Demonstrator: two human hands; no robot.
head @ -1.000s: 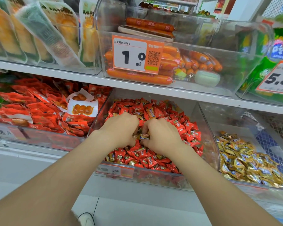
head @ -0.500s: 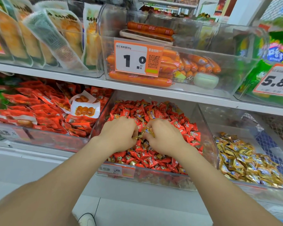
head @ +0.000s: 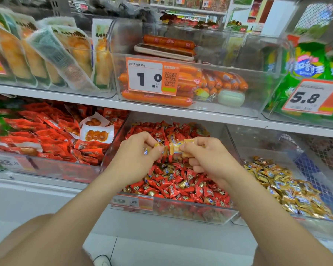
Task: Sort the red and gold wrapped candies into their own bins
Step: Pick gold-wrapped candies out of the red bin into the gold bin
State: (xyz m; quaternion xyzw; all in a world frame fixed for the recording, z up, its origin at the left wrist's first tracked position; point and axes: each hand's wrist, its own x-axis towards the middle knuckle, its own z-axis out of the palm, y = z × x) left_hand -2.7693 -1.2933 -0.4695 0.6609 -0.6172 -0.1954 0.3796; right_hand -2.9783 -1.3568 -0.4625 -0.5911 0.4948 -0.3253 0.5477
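Head view: both hands are raised just above the middle bin (head: pixel 190 210) on the lower shelf (head: pixel 52 189), which is heaped with red wrapped candies (head: pixel 171 191). The left hand (head: pixel 135 158) pinches one end of a small bunch of gold wrapped candies (head: pixel 176 147) between thumb and fingertips. The right hand (head: pixel 210 160) has its fingers curled round the other end, so each grip is clenched on gold. The bunch hangs between the two hands, clear of the red heap. How many pieces it holds cannot be told.

The gold pile (head: pixel 288 191) lies in the neighbouring bin (head: pixel 261 144) just to the right, beyond a clear dividing wall. Several stray gold pieces (head: pixel 183 184) show among the red near the front of the middle bin, so the sorting looks far from done.

The step in hand appears to be gathering the picked gold into one hand for the trip across. To do it well:

- Pass the whole bunch into the right hand, which is nearer the gold bin, and hold the candies by their bodies, not their twisted ends. The foil is likely slick and a tail may slip.
- Check that no red piece is caught in the bunch.
- Lift over the dividing wall, not against it.
- Let go low over the gold pile, so nothing bounces back or onto the floor.
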